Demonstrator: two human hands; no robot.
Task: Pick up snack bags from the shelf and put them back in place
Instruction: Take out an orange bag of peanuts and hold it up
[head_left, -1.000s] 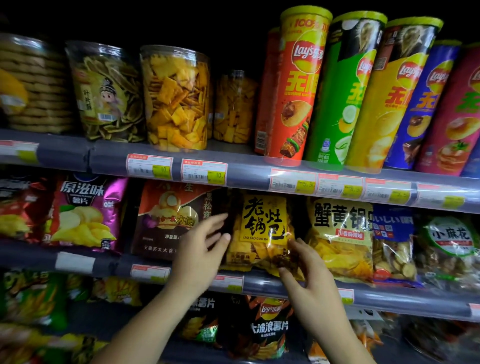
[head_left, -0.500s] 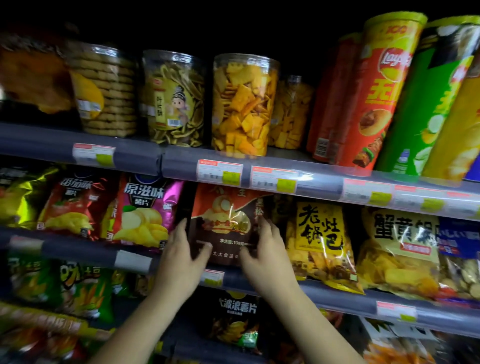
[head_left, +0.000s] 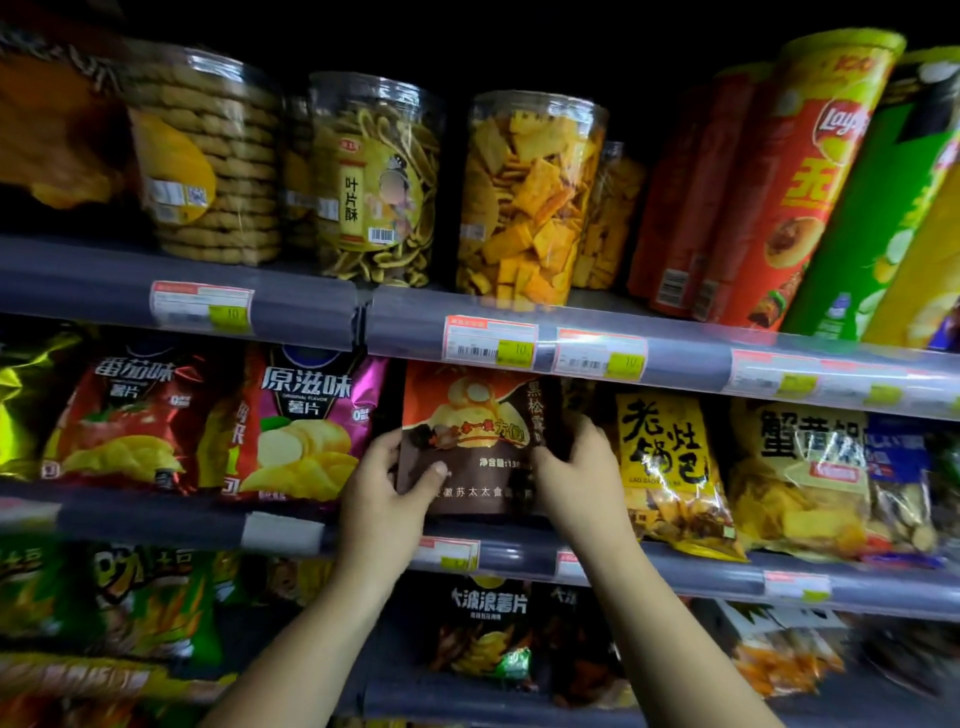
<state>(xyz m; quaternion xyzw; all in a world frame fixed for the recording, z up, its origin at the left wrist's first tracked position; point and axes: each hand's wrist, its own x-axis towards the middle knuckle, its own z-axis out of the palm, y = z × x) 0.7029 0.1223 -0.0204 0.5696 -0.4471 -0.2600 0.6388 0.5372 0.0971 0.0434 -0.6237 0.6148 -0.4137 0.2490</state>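
Two grips hold one bag: your left grip (head_left: 382, 499) pinches the lower left edge of the brown-and-red bag (head_left: 478, 441), thumb across its front, and your right grip (head_left: 582, 473) curls round its right edge. That bag stands upright on the middle shelf (head_left: 156, 519), its top hidden behind the rail above it. Left of the bag you have three more: a purple bag (head_left: 306, 415) just beside it, then a red bag (head_left: 124, 415), then a yellow-green foil bag (head_left: 26, 395). Right of it stand two yellow ones, the nearer yellow bag (head_left: 665, 457) just beside your right grip, and a blue bag (head_left: 893, 447) past them. Above the bag, three clear tubs (head_left: 530, 197) line the front of the upper shelf, with tall crisp tubes (head_left: 800, 182) up and to its right. A second ago both grips were at the nearer yellow bag; now they sit one place left, on the brown-and-red bag. Your right wrist hides its lower right corner
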